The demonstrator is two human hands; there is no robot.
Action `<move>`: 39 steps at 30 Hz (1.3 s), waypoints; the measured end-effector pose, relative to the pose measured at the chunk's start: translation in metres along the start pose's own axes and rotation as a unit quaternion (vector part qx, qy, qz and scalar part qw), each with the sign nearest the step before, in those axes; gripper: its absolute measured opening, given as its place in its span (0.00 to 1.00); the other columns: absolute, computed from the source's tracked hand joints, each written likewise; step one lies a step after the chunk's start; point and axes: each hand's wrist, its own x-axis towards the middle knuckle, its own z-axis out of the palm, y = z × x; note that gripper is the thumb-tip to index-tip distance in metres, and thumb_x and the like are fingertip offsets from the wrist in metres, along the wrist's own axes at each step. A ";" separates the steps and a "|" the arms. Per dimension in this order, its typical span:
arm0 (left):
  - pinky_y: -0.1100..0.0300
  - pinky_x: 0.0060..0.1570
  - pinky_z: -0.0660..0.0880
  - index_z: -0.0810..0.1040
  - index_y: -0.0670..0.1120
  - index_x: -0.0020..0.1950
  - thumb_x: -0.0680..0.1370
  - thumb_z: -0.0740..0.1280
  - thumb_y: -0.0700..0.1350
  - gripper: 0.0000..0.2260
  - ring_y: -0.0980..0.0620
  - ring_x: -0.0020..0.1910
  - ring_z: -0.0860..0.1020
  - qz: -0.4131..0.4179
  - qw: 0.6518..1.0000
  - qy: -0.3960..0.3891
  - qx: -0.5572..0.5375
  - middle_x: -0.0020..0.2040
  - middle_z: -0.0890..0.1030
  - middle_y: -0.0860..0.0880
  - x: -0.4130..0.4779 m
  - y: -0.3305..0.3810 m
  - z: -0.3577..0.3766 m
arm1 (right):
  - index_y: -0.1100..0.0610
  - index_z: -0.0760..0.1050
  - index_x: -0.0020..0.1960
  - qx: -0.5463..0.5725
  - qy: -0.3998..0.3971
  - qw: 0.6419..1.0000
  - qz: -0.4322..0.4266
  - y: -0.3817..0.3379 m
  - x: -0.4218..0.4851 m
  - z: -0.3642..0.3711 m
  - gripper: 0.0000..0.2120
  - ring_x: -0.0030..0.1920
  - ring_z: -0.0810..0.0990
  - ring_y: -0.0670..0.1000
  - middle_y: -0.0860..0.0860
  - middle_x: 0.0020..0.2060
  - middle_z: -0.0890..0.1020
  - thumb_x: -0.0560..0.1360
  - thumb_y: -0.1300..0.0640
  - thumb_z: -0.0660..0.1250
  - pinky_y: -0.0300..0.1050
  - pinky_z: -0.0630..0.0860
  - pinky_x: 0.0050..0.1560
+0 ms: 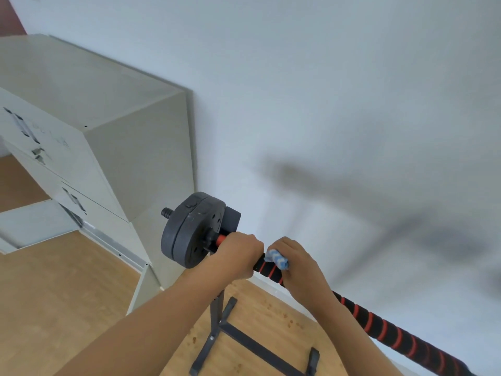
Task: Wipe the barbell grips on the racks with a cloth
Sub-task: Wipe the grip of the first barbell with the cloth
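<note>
A barbell runs from centre to lower right, its grip [393,332] wrapped in black foam with red spiral stripes. Black weight plates [189,229] sit at its left end. My left hand [235,256] is closed around the bar just beside the plates. My right hand [292,261] presses a blue-and-white cloth [276,258] onto the grip, right next to my left hand. The bar rests on a black metal rack [217,329] whose foot stands on the floor below.
A beige metal cabinet [108,131] with drawers stands at the left against the white wall [325,90]. The floor [67,294] is light wood. The rack's base bars [257,346] spread across the floor under my arms.
</note>
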 end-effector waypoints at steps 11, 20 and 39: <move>0.58 0.41 0.75 0.77 0.49 0.48 0.76 0.69 0.45 0.02 0.50 0.37 0.77 -0.024 1.000 0.018 0.006 0.36 0.73 0.52 0.006 0.005 0.010 | 0.51 0.74 0.45 -0.029 -0.017 0.999 0.036 -0.006 0.002 0.000 0.16 0.46 0.74 0.48 0.43 0.43 0.76 0.73 0.71 0.59 0.43 0.73 0.43; 0.57 0.39 0.78 0.77 0.47 0.51 0.76 0.69 0.44 0.05 0.50 0.35 0.77 0.035 0.996 -0.078 0.021 0.38 0.76 0.50 0.019 -0.006 0.000 | 0.51 0.77 0.51 0.002 -0.018 1.000 -0.011 0.000 -0.001 -0.004 0.14 0.49 0.74 0.46 0.41 0.47 0.77 0.77 0.69 0.62 0.42 0.75 0.47; 0.60 0.34 0.71 0.70 0.47 0.39 0.75 0.67 0.44 0.07 0.51 0.31 0.73 0.016 0.994 -0.105 0.014 0.35 0.75 0.50 0.020 0.003 -0.012 | 0.53 0.74 0.46 -0.080 0.009 0.994 -0.067 0.002 0.001 -0.003 0.09 0.42 0.72 0.48 0.40 0.43 0.73 0.76 0.67 0.67 0.33 0.63 0.38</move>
